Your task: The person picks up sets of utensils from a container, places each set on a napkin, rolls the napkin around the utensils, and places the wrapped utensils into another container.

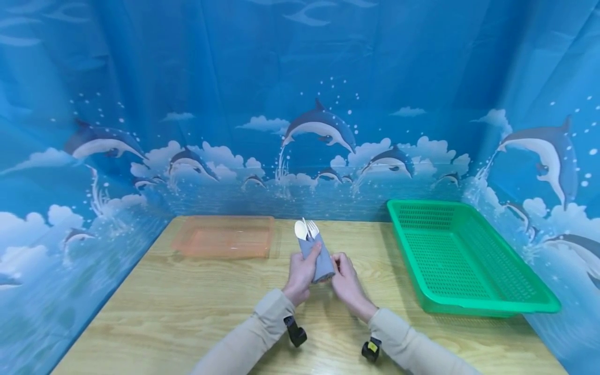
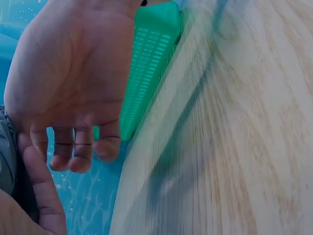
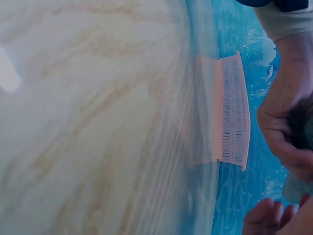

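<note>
A grey cloth roll (image 1: pixel 323 265) is upright at a slant over the middle of the table. From its top stick out a white spoon (image 1: pixel 301 229), a white fork (image 1: pixel 312 227) and the slim tip of a third utensil. My left hand (image 1: pixel 301 271) grips the roll, its thumb laid across the front. My right hand (image 1: pixel 346 281) is at the roll's lower right edge, its fingers bent. In the left wrist view, the palm of the right hand (image 2: pixel 78 73) faces the camera, beside the grey cloth (image 2: pixel 7 156). Whether its thumb and forefinger pinch the cloth is hidden.
A green perforated basket (image 1: pixel 424 291) stands on the right of the wooden table (image 1: pixel 154 307). A translucent orange tray (image 1: pixel 225 237) lies at the back left. A blue dolphin-printed curtain (image 1: pixel 225 78) surrounds the table's back and sides.
</note>
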Motion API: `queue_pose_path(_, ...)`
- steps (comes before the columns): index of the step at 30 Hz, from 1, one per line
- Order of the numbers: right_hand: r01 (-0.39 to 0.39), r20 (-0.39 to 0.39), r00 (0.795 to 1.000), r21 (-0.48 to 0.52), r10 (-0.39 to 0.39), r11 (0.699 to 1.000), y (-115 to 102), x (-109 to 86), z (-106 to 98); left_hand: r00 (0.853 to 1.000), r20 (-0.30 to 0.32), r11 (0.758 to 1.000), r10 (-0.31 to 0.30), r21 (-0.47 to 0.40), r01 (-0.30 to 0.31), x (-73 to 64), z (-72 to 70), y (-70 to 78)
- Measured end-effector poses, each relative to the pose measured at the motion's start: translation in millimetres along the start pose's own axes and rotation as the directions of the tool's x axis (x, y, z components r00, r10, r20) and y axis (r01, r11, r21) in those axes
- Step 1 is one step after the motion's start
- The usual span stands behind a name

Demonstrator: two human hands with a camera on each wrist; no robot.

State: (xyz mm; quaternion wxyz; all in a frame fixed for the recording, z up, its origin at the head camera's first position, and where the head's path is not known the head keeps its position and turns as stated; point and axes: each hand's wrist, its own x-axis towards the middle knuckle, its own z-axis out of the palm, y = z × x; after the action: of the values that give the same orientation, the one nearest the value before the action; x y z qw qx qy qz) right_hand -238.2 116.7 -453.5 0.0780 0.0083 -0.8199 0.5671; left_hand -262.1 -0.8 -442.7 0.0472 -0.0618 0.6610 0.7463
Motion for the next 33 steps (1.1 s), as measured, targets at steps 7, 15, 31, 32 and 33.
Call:
queue_pose_path(7, -0.110, 0.046, 0.994, 0.307, 0.100, 0.946, 4, 4.0, -6, 1.000, 0.015, 0.998, 0.023, 0.049, -0.024, 4.5, -4.4, -1.1)
queue_pose_path(15, -0.207, 0.189, 0.970, 0.293, 0.156, 0.933, -7, 0.0, -18, 0.989, -0.041, 0.977, 0.141, 0.170, -0.132, 7.5, -8.3, -2.4)
queue_pose_path(31, -0.262, 0.346, 0.924, 0.257, 0.164, 0.930, -8, 2.8, -30, 0.953, 0.250, 0.950, 0.173, 0.212, -0.228, 12.7, -14.5, -3.0)
queue_pose_path(32, -0.266, 0.339, 0.925, 0.255, 0.171, 0.930, -8, 2.9, -31, 0.945, 0.293, 0.954, 0.144, 0.213, -0.212, 14.0, -16.8, -2.6)
queue_pose_path(33, -0.266, 0.327, 0.928, 0.252, 0.177, 0.931, -7, 3.0, -31, 0.936, 0.333, 0.958, 0.110, 0.215, -0.189, 15.3, -19.5, -2.1)
